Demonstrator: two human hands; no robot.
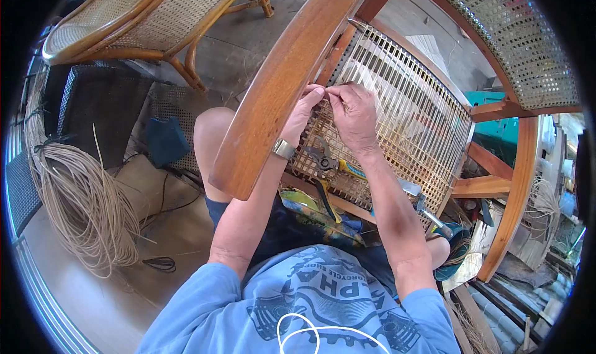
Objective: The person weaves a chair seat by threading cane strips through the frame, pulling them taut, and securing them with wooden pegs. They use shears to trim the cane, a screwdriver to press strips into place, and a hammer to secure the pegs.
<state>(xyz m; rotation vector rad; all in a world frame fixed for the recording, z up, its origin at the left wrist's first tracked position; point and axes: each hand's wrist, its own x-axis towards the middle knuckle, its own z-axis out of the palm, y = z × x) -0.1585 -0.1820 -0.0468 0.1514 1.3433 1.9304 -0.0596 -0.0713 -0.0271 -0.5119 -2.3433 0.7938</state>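
A wooden chair frame with a partly woven cane seat [410, 106] stands in front of me. My left hand [302, 113] is beside the inner edge of the broad wooden armrest [279, 93], thumb and fingers pinched. Close to its fingertips, my right hand [354, 115] pinches too, over the seat's near left part. Whatever lies between the fingertips is too small to make out. Pliers [324, 161] with yellow and blue handles rest on the woven lattice just below my hands. A hammer [428, 211] lies at the seat's near right side.
A large coil of cane strands [87, 199] hangs at the left. Behind it is a rattan chair [143, 19]. A blue plastic piece [166, 141] is left of my knee. A teal container [496, 121] stands beyond the chair's right side, with scraps and wood pieces on the right.
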